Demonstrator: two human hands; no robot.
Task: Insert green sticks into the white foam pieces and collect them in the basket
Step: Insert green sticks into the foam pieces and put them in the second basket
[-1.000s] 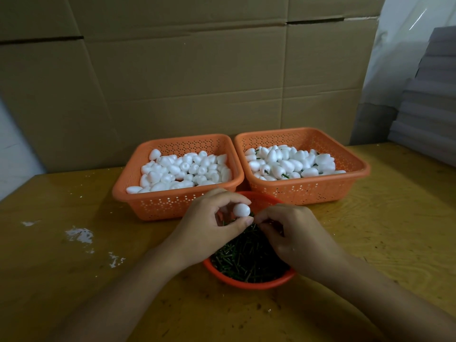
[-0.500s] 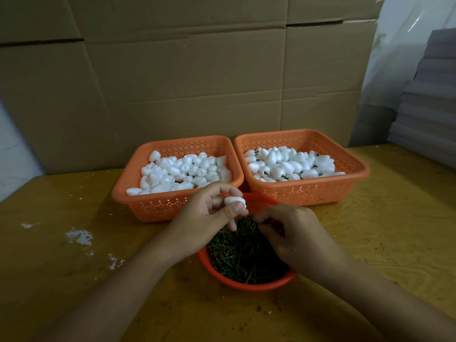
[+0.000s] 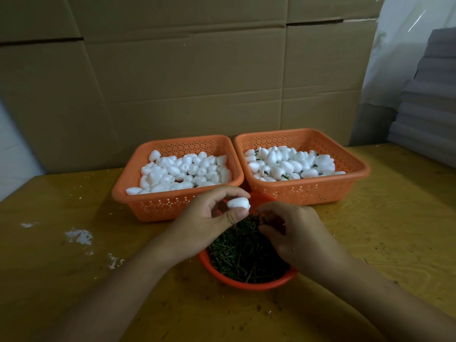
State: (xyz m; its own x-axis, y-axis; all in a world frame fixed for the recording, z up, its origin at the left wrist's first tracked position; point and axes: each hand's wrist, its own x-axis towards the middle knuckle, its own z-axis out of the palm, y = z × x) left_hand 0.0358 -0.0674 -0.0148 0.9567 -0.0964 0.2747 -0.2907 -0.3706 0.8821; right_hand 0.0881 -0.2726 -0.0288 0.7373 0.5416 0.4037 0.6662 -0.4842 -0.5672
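While my left hand has lifted and turned the small white foam egg, pinching it over the far rim of the round orange bowl of green sticks, my right hand stays curled beside it; I cannot tell if it holds a stick, so insertion seems next.

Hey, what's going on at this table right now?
A person is fitting green sticks into foam pieces. The left hand pinches one foam piece above the round bowl of sticks, while the right hand reaches into it with curled fingers. The left basket holds plain foam, the right basket finished ones.
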